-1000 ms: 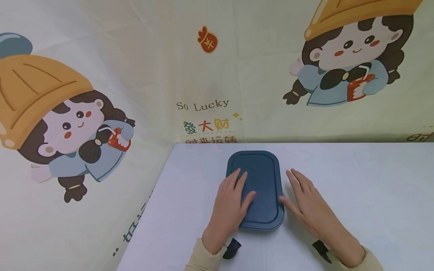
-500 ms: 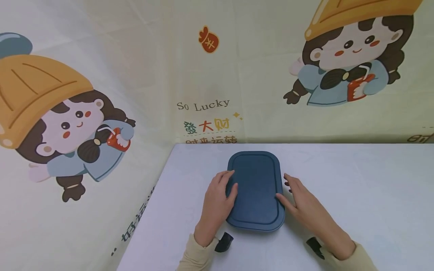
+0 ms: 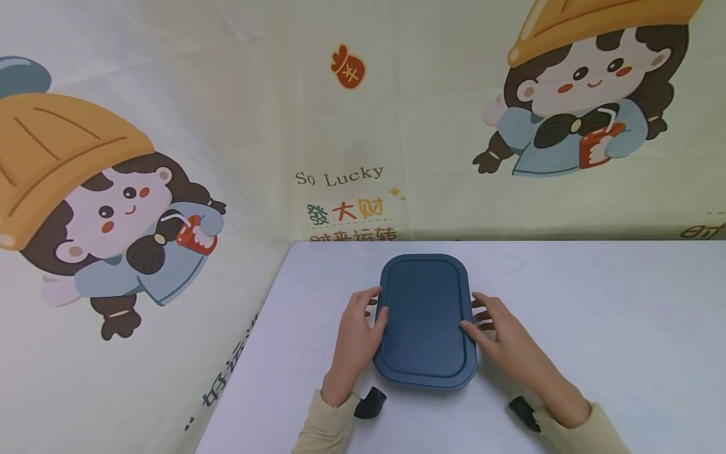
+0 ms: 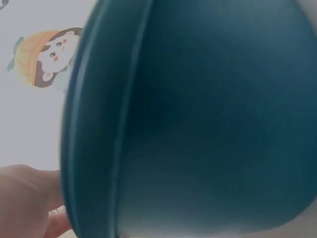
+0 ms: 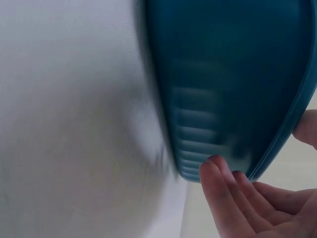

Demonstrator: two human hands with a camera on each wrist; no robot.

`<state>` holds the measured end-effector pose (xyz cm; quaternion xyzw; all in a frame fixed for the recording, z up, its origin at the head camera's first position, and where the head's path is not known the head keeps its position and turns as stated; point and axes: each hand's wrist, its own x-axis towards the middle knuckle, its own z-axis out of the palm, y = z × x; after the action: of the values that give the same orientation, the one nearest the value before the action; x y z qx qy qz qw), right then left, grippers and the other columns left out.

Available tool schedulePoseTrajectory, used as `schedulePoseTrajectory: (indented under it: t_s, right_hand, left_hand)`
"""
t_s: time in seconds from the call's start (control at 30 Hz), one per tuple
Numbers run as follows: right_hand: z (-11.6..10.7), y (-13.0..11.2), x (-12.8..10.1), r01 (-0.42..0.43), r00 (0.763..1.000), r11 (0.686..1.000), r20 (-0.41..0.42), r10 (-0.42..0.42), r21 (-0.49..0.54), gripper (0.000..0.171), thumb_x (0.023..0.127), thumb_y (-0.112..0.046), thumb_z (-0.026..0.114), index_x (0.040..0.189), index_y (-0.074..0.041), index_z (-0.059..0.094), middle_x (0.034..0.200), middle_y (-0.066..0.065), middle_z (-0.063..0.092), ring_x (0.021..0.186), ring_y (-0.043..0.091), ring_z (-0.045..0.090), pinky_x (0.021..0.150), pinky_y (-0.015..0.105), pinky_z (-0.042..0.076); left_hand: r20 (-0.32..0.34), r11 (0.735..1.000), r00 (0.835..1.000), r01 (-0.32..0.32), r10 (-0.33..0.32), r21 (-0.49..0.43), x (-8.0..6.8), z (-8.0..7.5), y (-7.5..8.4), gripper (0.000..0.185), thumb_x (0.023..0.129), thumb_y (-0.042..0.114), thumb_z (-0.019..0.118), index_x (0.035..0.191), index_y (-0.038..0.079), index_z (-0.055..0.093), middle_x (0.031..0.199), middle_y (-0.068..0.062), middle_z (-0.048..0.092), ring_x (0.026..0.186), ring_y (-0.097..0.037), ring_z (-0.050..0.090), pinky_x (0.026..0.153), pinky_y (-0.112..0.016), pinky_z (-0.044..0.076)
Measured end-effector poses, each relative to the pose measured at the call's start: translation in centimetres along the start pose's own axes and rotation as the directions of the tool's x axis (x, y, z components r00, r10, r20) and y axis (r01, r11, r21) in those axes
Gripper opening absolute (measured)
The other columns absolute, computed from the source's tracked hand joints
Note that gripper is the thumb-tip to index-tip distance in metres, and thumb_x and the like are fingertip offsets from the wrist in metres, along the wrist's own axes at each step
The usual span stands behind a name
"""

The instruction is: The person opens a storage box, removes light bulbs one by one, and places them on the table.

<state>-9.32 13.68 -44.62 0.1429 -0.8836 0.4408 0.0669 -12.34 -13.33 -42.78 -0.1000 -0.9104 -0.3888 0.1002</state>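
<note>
Blue box (image 3: 425, 320) sits between both hands, left hand (image 3: 356, 337) and right hand (image 3: 507, 343) gripping its sides

The scene is viewed from above and behind by the head camera, facing forward and down over the worktop (image 3: 567, 302). From just behind the fingers (image 5: 223, 193), the wrist views are pressed close; the blue lid (image 3: 426, 318) is shared by all three.

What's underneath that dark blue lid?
The dark blue lid tops a blue container whose ribbed side shows in the right wrist view, standing on the white table. Its contents are covered.
</note>
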Motion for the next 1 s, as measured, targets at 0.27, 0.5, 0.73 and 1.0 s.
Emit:
schedulePoseTrajectory:
  t_s: [0.27, 0.5, 0.73, 1.0]
  right_hand:
    - [0.2, 0.1, 0.3, -0.069, 0.997, 0.996, 0.031, 0.067, 0.061, 0.055, 0.1, -0.027, 0.06, 0.143, 0.001, 0.04, 0.121, 0.017, 0.059, 0.101, 0.023, 0.065, 0.083, 0.036, 0.057]
    - [0.3, 0.4, 0.5, -0.108, 0.994, 0.99, 0.045, 0.104, 0.088, 0.056, 0.101, -0.03, 0.059, 0.144, 0.001, 0.041, 0.124, 0.018, 0.059, 0.102, 0.024, 0.065, 0.082, 0.032, 0.057]
    - [-0.2, 0.6, 0.6, -0.148, 0.988, 0.981, 0.062, 0.141, 0.122, 0.055, 0.1, -0.028, 0.061, 0.142, 0.004, 0.045, 0.126, 0.02, 0.06, 0.104, 0.028, 0.066, 0.085, 0.033, 0.056]
    - [-1.0, 0.4, 0.9, -0.256, 0.963, 0.94, 0.144, 0.228, 0.226, 0.059, 0.099, -0.032, 0.063, 0.143, 0.002, 0.045, 0.126, 0.016, 0.06, 0.101, 0.014, 0.066, 0.081, 0.022, 0.052]
  left_hand:
    - [0.033, 0.974, 0.995, 0.094, -0.089, -0.208, 0.4, -0.1, -1.2, 0.042, 0.096, 0.014, 0.062, 0.137, 0.008, 0.056, 0.126, -0.013, 0.058, 0.108, -0.022, 0.064, 0.087, -0.036, 0.056]
    - [0.102, 0.913, 0.971, 0.239, -0.217, -0.33, 0.6, 0.1, -2.1, 0.044, 0.097, 0.019, 0.062, 0.138, 0.006, 0.055, 0.12, -0.012, 0.061, 0.107, -0.023, 0.064, 0.089, -0.035, 0.055]
    - [0.214, 0.825, 0.944, 0.326, -0.253, -0.462, 1.1, 0.0, -3.0, 0.044, 0.098, 0.021, 0.062, 0.139, 0.005, 0.055, 0.123, -0.014, 0.06, 0.108, -0.021, 0.062, 0.083, -0.023, 0.051]
    - [0.312, 0.732, 0.91, 0.407, -0.273, -0.546, 1.9, -0.4, -3.5, 0.045, 0.097, 0.017, 0.063, 0.139, 0.006, 0.055, 0.128, -0.015, 0.058, 0.105, -0.014, 0.062, 0.085, -0.024, 0.052]
